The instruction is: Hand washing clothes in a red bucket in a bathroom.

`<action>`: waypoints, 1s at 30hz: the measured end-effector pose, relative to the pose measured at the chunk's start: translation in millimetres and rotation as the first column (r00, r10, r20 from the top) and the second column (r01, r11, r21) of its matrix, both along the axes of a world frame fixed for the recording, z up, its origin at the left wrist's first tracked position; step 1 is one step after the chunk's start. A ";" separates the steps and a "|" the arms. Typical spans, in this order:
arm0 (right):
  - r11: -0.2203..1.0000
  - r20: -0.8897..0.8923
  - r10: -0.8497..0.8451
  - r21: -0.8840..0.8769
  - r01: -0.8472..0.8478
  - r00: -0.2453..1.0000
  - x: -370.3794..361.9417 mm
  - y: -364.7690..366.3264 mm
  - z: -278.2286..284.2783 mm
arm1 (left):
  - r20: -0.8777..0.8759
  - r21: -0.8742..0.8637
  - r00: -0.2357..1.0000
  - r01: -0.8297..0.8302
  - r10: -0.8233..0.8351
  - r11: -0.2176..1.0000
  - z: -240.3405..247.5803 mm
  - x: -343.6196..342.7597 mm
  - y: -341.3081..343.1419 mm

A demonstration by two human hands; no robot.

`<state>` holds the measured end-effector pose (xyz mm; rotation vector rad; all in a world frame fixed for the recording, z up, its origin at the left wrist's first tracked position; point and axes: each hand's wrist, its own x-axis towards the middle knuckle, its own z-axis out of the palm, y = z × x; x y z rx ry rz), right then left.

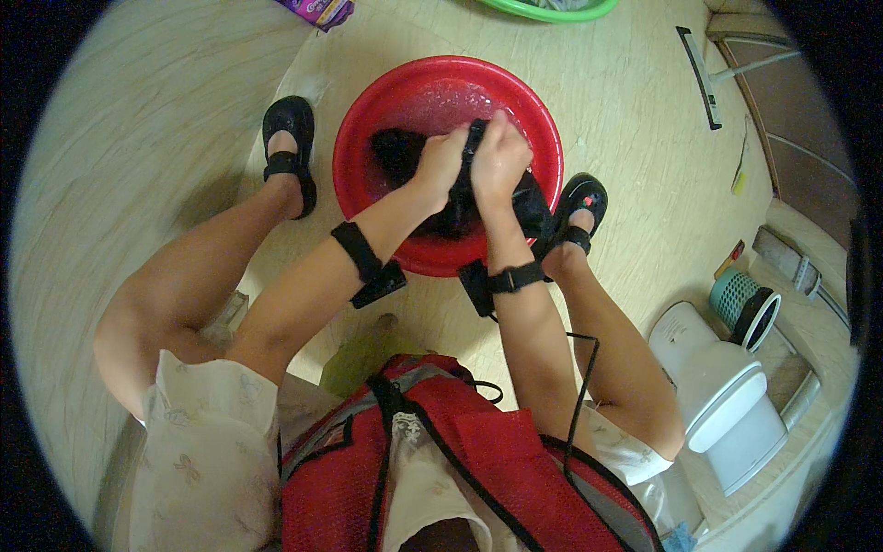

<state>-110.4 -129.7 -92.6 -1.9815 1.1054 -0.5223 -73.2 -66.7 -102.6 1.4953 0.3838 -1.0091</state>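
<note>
A round red basin point(354, 101) stands on the floor between my feet, with soapy water point(451, 97) in it. Wet black cloth point(446, 219) lies bunched in the basin; what kind of garment it is I cannot make out. My left hand point(441, 166) is closed on one part of the cloth. Right beside it, my right hand point(499, 156) grips another part, its fingers curled tight. A fold of the cloth rises between the two hands. Both hands are over the middle of the basin, and black straps with small boxes circle my forearms.
A green basin point(561, 13) with cloth in it sits at the far edge, and a purple packet point(319, 11) lies to its left. At the right are a squeegee point(701, 78), a teal waste basket point(733, 296) and a white toilet point(727, 396). My black shoes flank the red basin.
</note>
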 end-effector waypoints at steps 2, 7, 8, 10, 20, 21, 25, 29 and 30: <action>0.961 0.247 0.245 -0.191 -0.200 0.938 10.1 29.2 -0.2 | -0.043 -0.180 0.996 0.070 -0.079 0.981 -20.8 23.1 28.4; 0.959 -0.103 0.217 -0.160 -0.232 0.971 -2.5 2.0 -4.1 | -0.191 -0.106 0.981 -0.003 -0.017 0.994 0.8 3.2 19.0; 0.974 -0.098 0.160 -0.145 -0.174 0.982 -5.2 4.0 -5.5 | -0.148 -0.105 0.985 0.079 -0.094 0.991 1.5 2.6 21.7; 0.959 -0.044 0.245 -0.134 -0.249 0.969 0.9 38.8 -1.0 | -0.205 -0.249 0.975 0.034 -0.087 0.968 -18.5 22.3 50.4; 0.918 -0.228 0.092 -0.358 -0.171 0.969 -36.3 -6.8 -16.1 | 0.567 0.216 0.657 0.464 -0.497 0.859 -30.2 27.2 54.8; 0.928 -0.263 0.159 -0.289 -0.235 0.952 -42.8 3.0 -16.0 | 0.565 0.217 0.660 0.461 -0.496 0.861 -35.3 24.1 61.2; 0.841 -0.698 0.397 0.018 -0.541 0.595 -74.6 27.1 -31.0 | 0.506 0.738 0.040 0.497 -0.861 0.457 -33.4 -14.5 70.3; 0.836 -0.701 0.432 0.077 -0.543 0.567 -81.0 33.5 -50.4 | 0.310 0.825 -0.097 0.522 -0.946 0.217 -47.3 -26.1 74.0; 0.843 -0.656 0.466 0.125 -0.524 0.593 -81.8 35.6 -55.9 | 0.263 0.847 -0.107 0.502 -0.959 0.176 -50.9 -26.5 73.8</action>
